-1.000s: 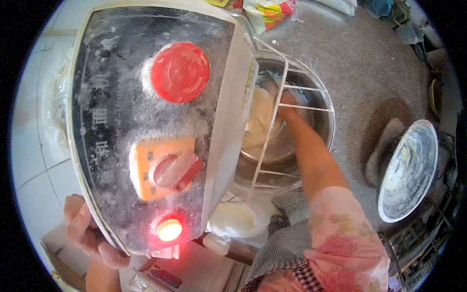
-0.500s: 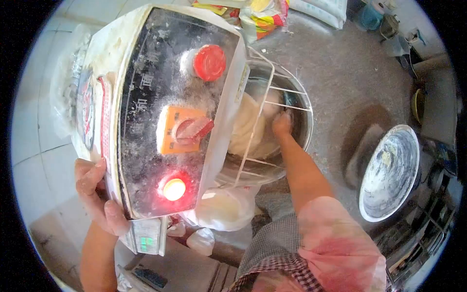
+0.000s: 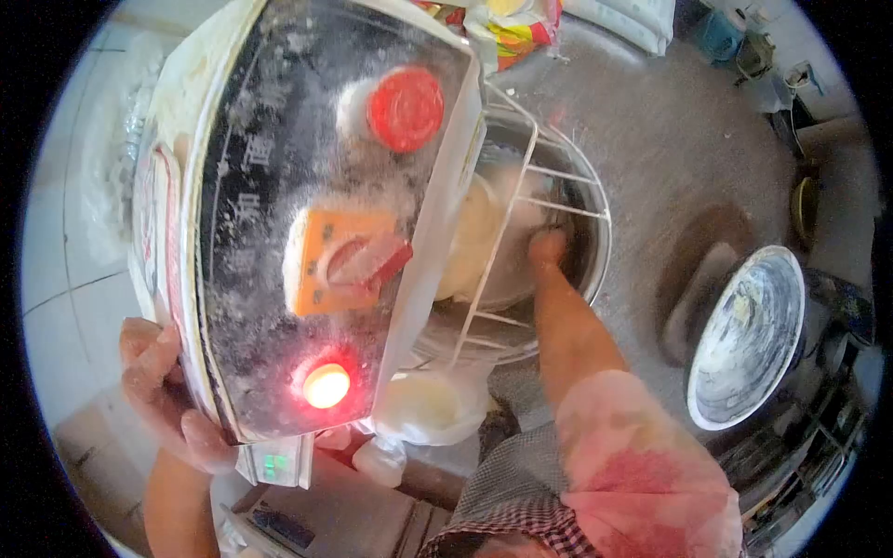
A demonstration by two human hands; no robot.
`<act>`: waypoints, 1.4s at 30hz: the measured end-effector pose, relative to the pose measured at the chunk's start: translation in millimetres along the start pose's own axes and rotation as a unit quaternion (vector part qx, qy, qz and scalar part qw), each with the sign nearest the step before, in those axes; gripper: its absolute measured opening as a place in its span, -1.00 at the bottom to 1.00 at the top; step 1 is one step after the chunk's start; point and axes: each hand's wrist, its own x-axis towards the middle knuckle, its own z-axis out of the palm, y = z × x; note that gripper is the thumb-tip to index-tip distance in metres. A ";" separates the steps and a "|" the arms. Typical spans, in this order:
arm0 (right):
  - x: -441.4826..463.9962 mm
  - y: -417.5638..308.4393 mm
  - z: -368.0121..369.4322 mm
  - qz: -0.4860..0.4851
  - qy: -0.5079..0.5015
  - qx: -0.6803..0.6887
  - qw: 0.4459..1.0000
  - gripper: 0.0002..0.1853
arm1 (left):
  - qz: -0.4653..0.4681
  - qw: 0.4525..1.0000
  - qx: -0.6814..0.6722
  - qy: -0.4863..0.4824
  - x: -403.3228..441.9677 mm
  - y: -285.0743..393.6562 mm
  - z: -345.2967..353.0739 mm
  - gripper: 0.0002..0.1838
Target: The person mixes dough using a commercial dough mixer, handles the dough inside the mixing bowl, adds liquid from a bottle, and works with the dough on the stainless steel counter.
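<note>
A flour-dusted dough mixer (image 3: 279, 158) fills the left half of the view, its red lamp (image 3: 326, 386) lit. My left hand (image 3: 172, 391) curls round the lower left corner of its housing. Inside the steel bowl (image 3: 588, 265), pale dough (image 3: 470, 246) is smeared by motion. My right hand (image 3: 549, 246) reaches into the bowl, at the right of the dough and past the white wire guard (image 3: 502, 232). Its fingers are blurred and partly hidden, so I cannot tell what they touch. An orange switch plate with a red knob (image 3: 367, 265) and a red button (image 3: 406, 109) are on the panel.
A wide, flour-streaked basin (image 3: 747, 339) rests to the right on the floor. Below the mixer are a white plastic bag (image 3: 433, 405) and a small device with green digits (image 3: 276, 463). Colourful packets (image 3: 512, 33) and white sacks (image 3: 633, 20) lie at the back.
The mixer panel looks larger and closer as the view shifts. My right hand remains in the bowl, its fingers less distinct now. My left hand keeps its hold on the housing corner.
</note>
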 end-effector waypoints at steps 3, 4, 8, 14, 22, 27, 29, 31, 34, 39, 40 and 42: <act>6.6 -11.3 25.2 -0.107 -0.086 -0.285 0.949 -0.71 | 0.012 1.000 -0.001 0.008 3.3 -1.5 4.6 -0.40; 9.7 -21.1 26.8 -0.075 -0.071 -0.198 0.975 -0.71 | 0.006 1.000 0.005 -0.016 0.9 -1.2 -1.8 -0.40; 19.2 -38.8 -1.1 0.069 -0.028 0.146 0.986 -0.70 | 0.007 0.999 -0.009 0.034 3.4 7.3 3.9 -0.40; 13.9 -61.5 -102.7 0.141 -0.010 0.293 0.946 -0.70 | 0.020 0.999 -0.001 0.036 5.8 5.5 6.1 -0.40; 32.0 -39.1 -91.2 0.016 -0.046 0.292 0.955 -0.63 | -0.005 0.999 0.015 0.040 0.8 4.4 0.7 -0.38; -11.1 -36.9 -182.5 0.013 -0.249 0.052 0.967 -0.40 | -0.007 1.000 0.008 0.005 -1.9 3.5 -1.2 -0.41; -12.2 -36.3 -202.1 0.043 -0.298 0.053 0.952 -0.31 | -0.014 1.000 0.002 0.008 -3.1 3.4 -1.4 -0.41; -12.5 -30.3 -197.4 0.039 -0.306 0.045 0.950 -0.25 | -0.010 1.000 -0.016 0.025 -3.9 1.1 3.3 -0.40; 5.6 -36.0 -192.0 -0.039 -0.313 -0.024 0.949 -0.29 | -0.012 1.000 -0.007 0.018 -5.8 -0.1 1.6 -0.39; -13.2 -23.3 -198.7 0.008 -0.314 0.006 0.949 -0.43 | -0.019 1.000 -0.006 0.010 -4.4 3.1 0.2 -0.40; -21.2 -25.2 -183.8 0.006 -0.289 -0.039 0.956 -0.46 | -0.016 1.000 -0.007 0.013 -1.8 5.7 2.1 -0.41; -26.8 -24.2 -181.5 -0.017 -0.312 -0.037 0.949 -0.46 | -0.018 1.000 -0.012 0.010 -1.5 5.3 1.2 -0.42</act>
